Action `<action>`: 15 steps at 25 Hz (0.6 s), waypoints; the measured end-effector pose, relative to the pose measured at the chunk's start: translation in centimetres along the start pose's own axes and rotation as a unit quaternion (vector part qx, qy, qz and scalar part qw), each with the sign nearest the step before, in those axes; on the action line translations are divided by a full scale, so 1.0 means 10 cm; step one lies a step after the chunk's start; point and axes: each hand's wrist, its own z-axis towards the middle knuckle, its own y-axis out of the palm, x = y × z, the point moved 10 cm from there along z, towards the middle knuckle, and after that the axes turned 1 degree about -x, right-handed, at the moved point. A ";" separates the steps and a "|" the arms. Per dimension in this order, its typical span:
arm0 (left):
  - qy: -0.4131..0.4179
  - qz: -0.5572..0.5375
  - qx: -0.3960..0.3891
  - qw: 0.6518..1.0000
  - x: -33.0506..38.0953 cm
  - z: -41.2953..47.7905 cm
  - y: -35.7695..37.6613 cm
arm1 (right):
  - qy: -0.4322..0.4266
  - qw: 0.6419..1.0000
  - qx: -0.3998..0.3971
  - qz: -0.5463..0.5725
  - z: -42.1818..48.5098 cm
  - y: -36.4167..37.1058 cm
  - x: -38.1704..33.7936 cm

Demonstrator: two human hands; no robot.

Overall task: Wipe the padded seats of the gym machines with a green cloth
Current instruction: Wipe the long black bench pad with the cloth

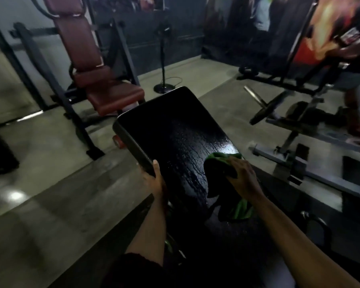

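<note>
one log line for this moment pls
step: wiping | left hand: grips left edge of black pad | right hand: holds green cloth on pad | pad: wet streaks | behind: red seat

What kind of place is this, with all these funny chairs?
Most likely a gym. There is a shiny black padded bench, a dark red padded seat, and a dark round weight plate on a steel bar.

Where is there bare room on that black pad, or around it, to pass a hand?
The far half of the black pad is bare, from the green cloth under the right hand to its rounded end. The left hand grips the left edge. The floor left of the pad is open; on the right, a weight bar and grey frame crowd in.
</note>
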 end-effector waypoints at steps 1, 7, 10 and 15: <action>0.000 -0.001 0.021 1.000 0.02 -0.06 0.04 | -0.024 1.000 0.001 0.005 0.07 0.00 0.01; 0.031 -0.016 0.117 0.993 -0.05 -0.15 0.18 | -0.142 0.988 -0.047 0.042 0.77 0.12 0.16; 0.072 -0.016 0.132 0.988 -0.06 -0.13 0.18 | -0.186 0.980 -0.027 0.066 1.11 0.14 0.05; 0.093 -0.016 0.153 0.984 -0.08 -0.07 0.17 | -0.330 0.938 0.034 0.099 1.44 0.36 -1.20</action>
